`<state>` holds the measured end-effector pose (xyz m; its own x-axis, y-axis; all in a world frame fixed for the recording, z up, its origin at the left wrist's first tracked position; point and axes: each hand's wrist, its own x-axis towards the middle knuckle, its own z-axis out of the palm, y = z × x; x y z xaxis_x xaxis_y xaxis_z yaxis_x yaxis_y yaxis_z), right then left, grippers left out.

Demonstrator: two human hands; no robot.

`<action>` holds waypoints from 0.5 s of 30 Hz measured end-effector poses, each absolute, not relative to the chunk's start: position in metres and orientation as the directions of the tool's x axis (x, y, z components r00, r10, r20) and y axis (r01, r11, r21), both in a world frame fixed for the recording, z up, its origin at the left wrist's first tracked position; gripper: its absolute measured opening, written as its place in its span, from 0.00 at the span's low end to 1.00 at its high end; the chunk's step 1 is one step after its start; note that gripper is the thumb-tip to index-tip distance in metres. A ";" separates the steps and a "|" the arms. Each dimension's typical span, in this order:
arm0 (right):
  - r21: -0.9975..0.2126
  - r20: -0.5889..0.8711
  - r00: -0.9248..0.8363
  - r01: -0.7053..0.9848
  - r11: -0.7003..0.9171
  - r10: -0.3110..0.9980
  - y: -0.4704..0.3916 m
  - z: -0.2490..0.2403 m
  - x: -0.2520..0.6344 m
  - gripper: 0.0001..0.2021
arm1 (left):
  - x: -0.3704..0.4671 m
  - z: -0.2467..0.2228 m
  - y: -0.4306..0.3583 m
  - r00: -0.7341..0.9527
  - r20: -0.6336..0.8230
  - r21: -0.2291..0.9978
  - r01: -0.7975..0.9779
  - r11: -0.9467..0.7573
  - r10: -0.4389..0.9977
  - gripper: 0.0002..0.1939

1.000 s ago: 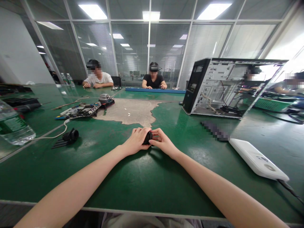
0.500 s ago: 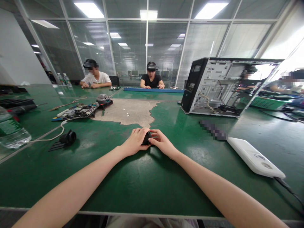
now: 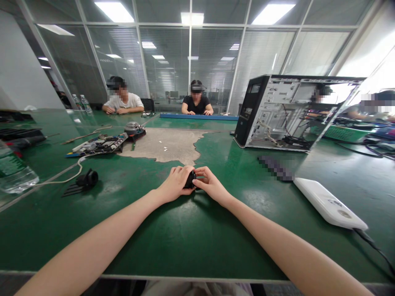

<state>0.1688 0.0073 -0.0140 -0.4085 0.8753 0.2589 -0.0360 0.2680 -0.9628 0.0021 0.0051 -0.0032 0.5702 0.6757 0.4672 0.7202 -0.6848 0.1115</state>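
Note:
In the head view, a small black device (image 3: 189,181) is held between both hands over the middle of the green table (image 3: 197,238). My left hand (image 3: 175,183) wraps round its left side, with the fingers over its top. At its right end, the thumb and fingers of my right hand (image 3: 211,185) grip the edge. Most of the device is covered by the hands, so its exact kind does not show. To the left lies a black clip-like part (image 3: 82,181) with a round end and flat prongs.
An open computer case (image 3: 286,113) stands at the right. Nearer are a white power bank (image 3: 330,203) with a black cable and a blurred-out dark object (image 3: 275,167). At left are a circuit board (image 3: 98,144) and a water bottle (image 3: 15,170). Two people (image 3: 197,98) sit opposite.
The view has shifted very slightly. Both hands stay on the black device, in nearly the same grip and place.

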 end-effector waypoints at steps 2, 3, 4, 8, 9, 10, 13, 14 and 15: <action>-0.967 0.238 -0.399 -0.008 0.256 0.886 0.008 -0.014 0.169 0.17 | 0.002 -0.003 0.005 0.572 0.465 0.113 0.719 -0.686 0.676 0.28; -0.967 0.232 -0.400 0.003 0.255 0.886 0.009 -0.014 0.170 0.18 | 0.002 -0.003 0.005 0.573 0.464 0.112 0.719 -0.686 0.676 0.28; -0.967 0.230 -0.406 0.009 0.256 0.884 0.009 -0.014 0.170 0.18 | 0.002 -0.003 0.005 0.574 0.463 0.110 0.719 -0.686 0.675 0.29; -0.964 0.250 -0.459 -0.039 0.262 0.853 0.009 -0.012 0.171 0.16 | 0.002 -0.003 0.005 0.572 0.460 0.110 0.722 -0.683 0.679 0.29; -0.963 0.260 -0.463 -0.056 0.265 0.848 0.008 -0.012 0.171 0.17 | 0.002 -0.003 0.005 0.572 0.459 0.111 0.722 -0.683 0.680 0.29; -0.961 0.268 -0.461 -0.069 0.267 0.846 0.008 -0.012 0.171 0.17 | 0.002 -0.003 0.004 0.572 0.458 0.114 0.722 -0.683 0.681 0.29; -0.964 0.263 -0.439 -0.082 0.253 0.859 0.007 -0.011 0.169 0.14 | 0.002 -0.002 0.004 0.573 0.459 0.115 0.719 -0.686 0.678 0.29; -0.966 0.257 -0.432 -0.082 0.247 0.865 0.006 -0.011 0.168 0.13 | 0.002 -0.002 0.004 0.574 0.460 0.114 0.719 -0.686 0.678 0.29; -0.967 0.253 -0.426 -0.080 0.243 0.869 0.006 -0.011 0.167 0.12 | 0.002 -0.001 0.004 0.574 0.460 0.112 0.719 -0.686 0.677 0.29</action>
<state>0.1674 0.0061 -0.0106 -0.4258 0.8687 0.2529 -0.0795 0.2425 -0.9669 0.0022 0.0035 -0.0015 0.5741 0.6771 0.4603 0.7191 -0.6858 0.1120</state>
